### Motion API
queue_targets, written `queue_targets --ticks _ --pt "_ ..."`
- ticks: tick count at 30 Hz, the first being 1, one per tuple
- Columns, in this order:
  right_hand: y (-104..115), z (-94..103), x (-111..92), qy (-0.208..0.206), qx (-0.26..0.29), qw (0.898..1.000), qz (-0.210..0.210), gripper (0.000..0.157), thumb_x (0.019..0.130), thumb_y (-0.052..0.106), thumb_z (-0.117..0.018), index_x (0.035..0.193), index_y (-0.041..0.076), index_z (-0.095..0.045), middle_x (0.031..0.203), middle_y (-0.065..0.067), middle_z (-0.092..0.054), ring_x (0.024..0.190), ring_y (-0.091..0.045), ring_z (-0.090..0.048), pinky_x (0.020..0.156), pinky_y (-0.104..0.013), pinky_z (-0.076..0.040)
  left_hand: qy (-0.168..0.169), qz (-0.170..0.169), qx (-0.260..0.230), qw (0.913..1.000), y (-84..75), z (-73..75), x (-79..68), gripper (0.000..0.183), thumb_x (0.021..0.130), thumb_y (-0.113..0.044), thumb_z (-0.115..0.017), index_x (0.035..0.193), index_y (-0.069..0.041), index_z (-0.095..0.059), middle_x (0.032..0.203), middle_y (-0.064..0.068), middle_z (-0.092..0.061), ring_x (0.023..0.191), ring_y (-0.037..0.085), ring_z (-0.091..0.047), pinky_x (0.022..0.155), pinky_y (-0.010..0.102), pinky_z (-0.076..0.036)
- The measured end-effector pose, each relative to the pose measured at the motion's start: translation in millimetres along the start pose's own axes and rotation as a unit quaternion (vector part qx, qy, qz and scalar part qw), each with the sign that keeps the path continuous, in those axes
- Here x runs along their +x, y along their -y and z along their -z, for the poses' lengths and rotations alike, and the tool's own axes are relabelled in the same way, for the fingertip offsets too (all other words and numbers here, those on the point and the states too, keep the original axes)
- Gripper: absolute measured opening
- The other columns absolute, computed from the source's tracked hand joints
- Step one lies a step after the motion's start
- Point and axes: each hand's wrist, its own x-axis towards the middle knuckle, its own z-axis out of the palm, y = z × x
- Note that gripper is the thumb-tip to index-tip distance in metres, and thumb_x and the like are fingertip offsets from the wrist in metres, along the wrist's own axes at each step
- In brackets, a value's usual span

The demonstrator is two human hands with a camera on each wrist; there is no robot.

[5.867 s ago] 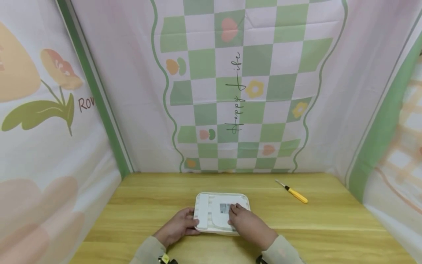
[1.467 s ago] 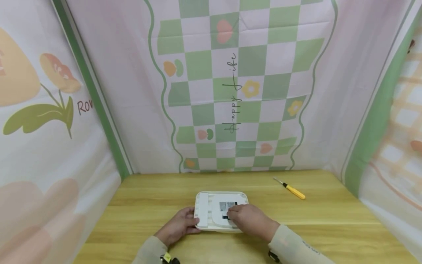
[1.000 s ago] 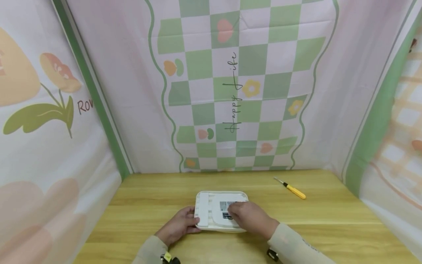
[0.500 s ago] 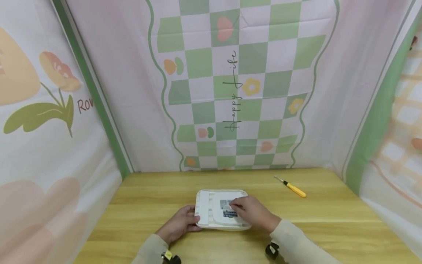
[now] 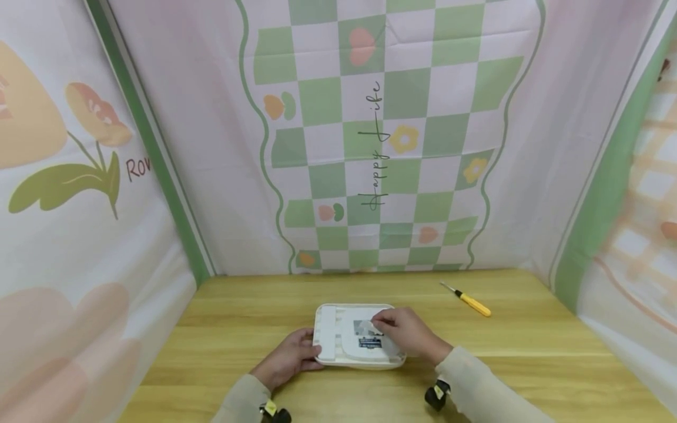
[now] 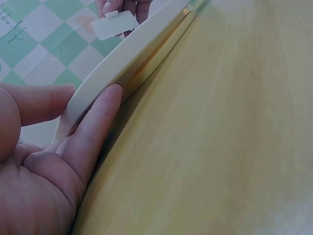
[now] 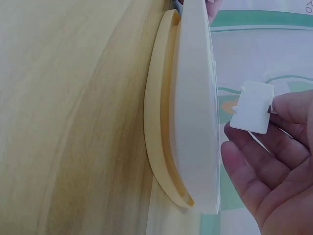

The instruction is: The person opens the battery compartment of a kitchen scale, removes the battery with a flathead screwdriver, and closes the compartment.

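Note:
A white rectangular device (image 5: 328, 335) with rounded corners lies back side up on the table. My left hand (image 5: 290, 357) grips its left edge, thumb on top and fingers at the side, as the left wrist view shows close up. My right hand (image 5: 409, 333) is over the device's right part. In the right wrist view its thumb and fingers pinch a small white battery cover (image 7: 253, 107) with little tabs, held apart from the device. Dark batteries (image 5: 369, 342) show in the uncovered compartment, below a grey label (image 5: 362, 327) partly hidden by the right hand.
A screwdriver (image 5: 468, 301) with a yellow handle lies on the wooden table (image 5: 238, 317) at the back right. Printed cloth (image 5: 370, 176) hangs behind the table and along both sides.
The right hand, earlier resting on the device's back, has taken off the battery cover and lifted it up and slightly right, baring the batteries. The left hand keeps its grip.

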Motion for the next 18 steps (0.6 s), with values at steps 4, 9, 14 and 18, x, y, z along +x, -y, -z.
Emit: queue_targets --ticks 4,9,14,18 --pt "1.1 0.1 0.7 0.000 0.008 1.000 -0.005 0.015 0.098 0.020 -0.060 0.102 0.016 -0.074 0.098 0.009 -0.068 0.091 -0.010 -0.062 0.077 -0.032 -0.054 -0.003 0.004 0.003 1.0000 -0.7 0.0 0.1 0.056 0.096 0.002 -0.055 0.142 0.015 -0.025 0.112 0.023 -0.063 0.099 0.034 -0.065 0.086 0.044 -0.056" --pt "1.5 0.0 0.8 -0.002 0.048 0.999 -0.013 0.015 0.098 0.020 -0.060 0.100 0.014 -0.074 0.098 0.004 -0.069 0.088 -0.013 -0.062 0.073 -0.031 -0.055 -0.004 0.003 0.005 1.0000 -1.6 -0.2 0.1 0.056 0.096 0.002 -0.055 0.141 0.015 -0.026 0.112 0.023 -0.064 0.099 0.035 -0.065 0.086 0.044 -0.056" --pt "-1.8 -1.2 1.4 0.001 0.117 0.992 -0.044 0.017 0.098 0.020 -0.060 0.102 0.008 -0.073 0.100 -0.004 -0.068 0.083 -0.017 -0.064 0.068 -0.029 -0.058 -0.003 0.003 0.004 1.0000 -0.7 0.8 1.0 0.057 0.096 0.001 -0.055 0.142 0.015 -0.026 0.112 0.023 -0.064 0.099 0.035 -0.065 0.086 0.044 -0.056" --pt "-4.5 -1.7 1.6 -0.005 0.150 0.986 -0.067 0.019 0.098 0.021 -0.061 0.104 0.006 -0.072 0.101 -0.006 -0.067 0.081 -0.019 -0.065 0.069 -0.031 -0.058 -0.001 0.004 0.006 1.0000 -0.3 1.0 0.7 0.057 0.096 0.001 -0.055 0.142 0.015 -0.026 0.113 0.023 -0.063 0.099 0.035 -0.065 0.086 0.044 -0.056"
